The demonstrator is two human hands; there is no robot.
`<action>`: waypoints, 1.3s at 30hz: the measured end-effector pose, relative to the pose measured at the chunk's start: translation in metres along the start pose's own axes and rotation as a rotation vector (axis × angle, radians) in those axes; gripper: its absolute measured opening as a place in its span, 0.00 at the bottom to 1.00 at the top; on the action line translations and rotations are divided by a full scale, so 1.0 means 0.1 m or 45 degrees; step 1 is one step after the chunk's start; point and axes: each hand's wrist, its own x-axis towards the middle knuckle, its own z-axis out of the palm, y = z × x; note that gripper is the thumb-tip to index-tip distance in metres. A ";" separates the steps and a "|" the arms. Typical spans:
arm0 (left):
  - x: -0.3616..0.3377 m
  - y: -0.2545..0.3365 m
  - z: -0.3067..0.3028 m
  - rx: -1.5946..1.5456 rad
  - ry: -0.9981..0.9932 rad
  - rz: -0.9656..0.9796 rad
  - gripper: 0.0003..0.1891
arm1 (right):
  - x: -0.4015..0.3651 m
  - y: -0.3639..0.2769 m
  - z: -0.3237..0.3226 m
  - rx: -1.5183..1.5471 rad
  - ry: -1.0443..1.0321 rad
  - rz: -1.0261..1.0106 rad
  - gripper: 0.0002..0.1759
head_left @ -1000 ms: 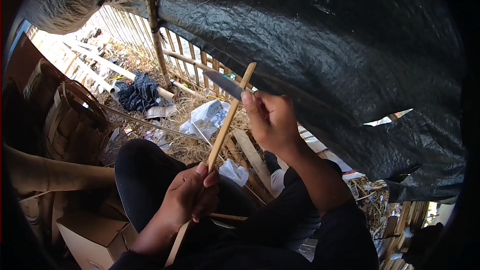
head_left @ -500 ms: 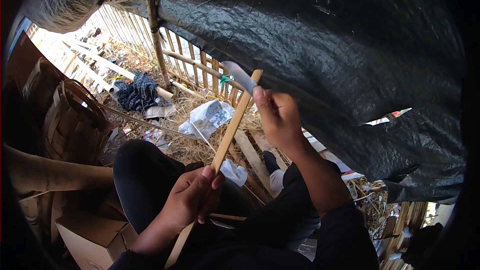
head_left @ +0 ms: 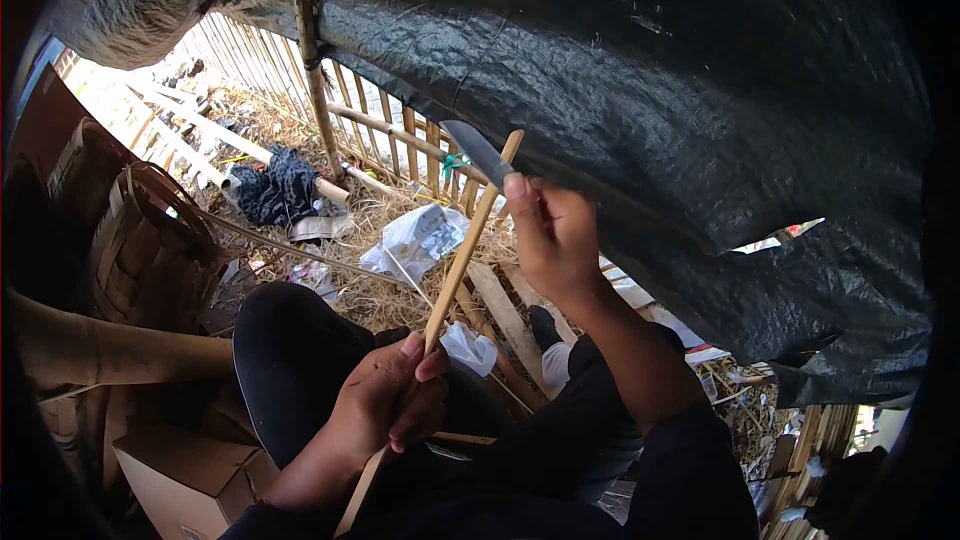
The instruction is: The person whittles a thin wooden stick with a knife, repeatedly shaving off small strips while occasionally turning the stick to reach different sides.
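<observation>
My left hand (head_left: 388,398) is wrapped round a long, flat bamboo strip (head_left: 462,260), thumb on top, holding it slanted up and to the right over my lap. The strip's lower end runs down past my wrist. In my right hand (head_left: 552,238) is a knife (head_left: 478,153), its handle hidden by my fingers. The dark blade points up and left, crossing the strip near its upper end. My right thumb presses by the base of the blade.
A black tarp (head_left: 640,140) hangs in front and to the right. Woven baskets (head_left: 150,240), a thick bamboo pole (head_left: 130,352) and a cardboard box (head_left: 190,470) stand at the left. Beyond my knees lie straw, plastic bags (head_left: 418,238) and wooden planks (head_left: 505,315), before a bamboo fence (head_left: 350,100).
The bamboo strip has turned slightly in my left hand and now shows a narrower face. Its tip and the knife have shifted only a little.
</observation>
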 end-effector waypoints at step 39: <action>0.02 0.01 0.11 0.483 0.030 0.066 0.22 | 0.32 0.53 -0.44 0.045 0.395 0.100 0.27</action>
